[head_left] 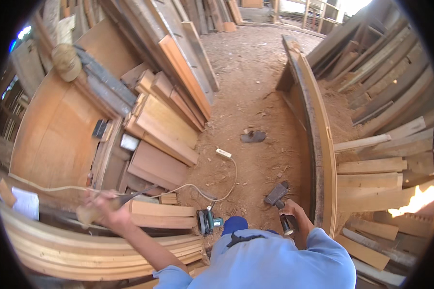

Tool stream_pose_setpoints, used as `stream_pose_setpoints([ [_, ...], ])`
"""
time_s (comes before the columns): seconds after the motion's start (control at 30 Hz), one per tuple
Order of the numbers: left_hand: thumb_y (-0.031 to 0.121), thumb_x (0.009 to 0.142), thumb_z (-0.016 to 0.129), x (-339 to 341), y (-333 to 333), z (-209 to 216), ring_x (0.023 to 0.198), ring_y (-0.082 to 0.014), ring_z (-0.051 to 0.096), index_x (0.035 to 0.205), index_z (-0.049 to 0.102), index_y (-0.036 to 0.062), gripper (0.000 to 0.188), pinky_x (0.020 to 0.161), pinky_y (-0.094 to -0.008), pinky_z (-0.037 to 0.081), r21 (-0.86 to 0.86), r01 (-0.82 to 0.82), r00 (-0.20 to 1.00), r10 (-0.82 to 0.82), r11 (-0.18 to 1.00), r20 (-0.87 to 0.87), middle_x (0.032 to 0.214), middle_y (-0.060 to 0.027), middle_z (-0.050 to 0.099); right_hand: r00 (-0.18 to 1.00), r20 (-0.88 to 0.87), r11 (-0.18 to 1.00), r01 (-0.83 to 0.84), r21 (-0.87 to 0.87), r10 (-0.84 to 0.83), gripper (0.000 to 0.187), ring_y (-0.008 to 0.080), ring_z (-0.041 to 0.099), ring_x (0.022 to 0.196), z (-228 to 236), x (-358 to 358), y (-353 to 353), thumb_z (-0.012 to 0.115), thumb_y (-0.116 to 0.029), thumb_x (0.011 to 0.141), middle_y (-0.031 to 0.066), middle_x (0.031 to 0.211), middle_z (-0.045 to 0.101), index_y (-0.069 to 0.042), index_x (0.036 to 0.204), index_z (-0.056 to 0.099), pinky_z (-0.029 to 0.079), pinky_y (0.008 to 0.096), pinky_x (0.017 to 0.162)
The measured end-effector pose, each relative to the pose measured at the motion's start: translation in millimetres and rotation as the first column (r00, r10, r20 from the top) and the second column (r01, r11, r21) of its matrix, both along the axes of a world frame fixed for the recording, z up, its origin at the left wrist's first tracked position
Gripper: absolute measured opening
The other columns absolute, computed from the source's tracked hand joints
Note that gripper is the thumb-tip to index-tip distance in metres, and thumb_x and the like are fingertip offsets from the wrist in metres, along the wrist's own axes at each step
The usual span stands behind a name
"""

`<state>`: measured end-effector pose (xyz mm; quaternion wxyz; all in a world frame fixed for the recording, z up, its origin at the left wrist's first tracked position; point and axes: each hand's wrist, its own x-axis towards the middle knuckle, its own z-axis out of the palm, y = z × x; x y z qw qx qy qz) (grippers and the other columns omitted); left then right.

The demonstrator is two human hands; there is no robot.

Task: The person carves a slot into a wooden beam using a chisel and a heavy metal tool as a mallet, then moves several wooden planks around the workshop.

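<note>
Out to the left, my left hand (112, 212) is raised and closed around a chisel, slightly blurred. The chisel's pale handle (86, 215) sticks out on the hand's left, and its dark blade (139, 192) points right and away from me. Low on the right, my right hand (296, 214) grips a hammer by its dark handle (285, 224). Its blocky grey head (277, 193) is above the dusty ground, beside a long plank standing on edge (318, 159).
A teal power tool (208, 221) sits near my feet. A white power strip (223, 153) with its cord lies on the ground (231, 106), beyond it a dark flat object (253, 137). Stacked boards (164, 120) line the left, more timber (371, 173) the right. A cap (66, 61) rests far left.
</note>
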<state>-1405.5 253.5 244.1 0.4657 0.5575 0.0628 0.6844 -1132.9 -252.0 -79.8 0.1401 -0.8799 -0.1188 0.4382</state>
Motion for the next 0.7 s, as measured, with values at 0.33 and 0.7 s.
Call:
stream_pose_setpoints([
  [0.33, 0.013, 0.08, 0.077, 258.7, -63.2, -131.3, 0.075, -0.023, 0.072, 0.102, 0.069, 0.0041, 0.026, 0.067, -0.0347, 0.056, -0.122, 0.401, 0.402, -0.293, 0.908, -0.868, 0.083, -0.0131, 0.072, 0.953, 0.052, 0.948, 0.301, -0.101, -0.297, 0.048, 0.0343, 0.073, 0.086, 40.6, 30.4, -36.5, 0.084, -0.035, 0.063, 0.0235, 0.091, 0.074, 0.002, 0.092, 0.076, 0.057, 0.0421, 0.076],
  [0.7, 0.023, 0.077, 0.078, 432.1, -54.3, -177.8, 0.092, -0.0383, 0.072, 0.11, 0.07, 0.0065, 0.038, 0.078, -0.0447, 0.058, -0.071, 0.465, 0.139, -0.152, 0.882, -0.978, 0.095, -0.0232, 0.073, 0.976, 0.026, 0.976, 0.215, -0.033, -0.214, 0.047, 0.0347, 0.072, 0.081, -1.0, 231.0, -8.7, 0.081, -0.034, 0.064, 0.0244, 0.086, 0.072, 0.003, 0.092, 0.074, 0.055, 0.0438, 0.073],
])
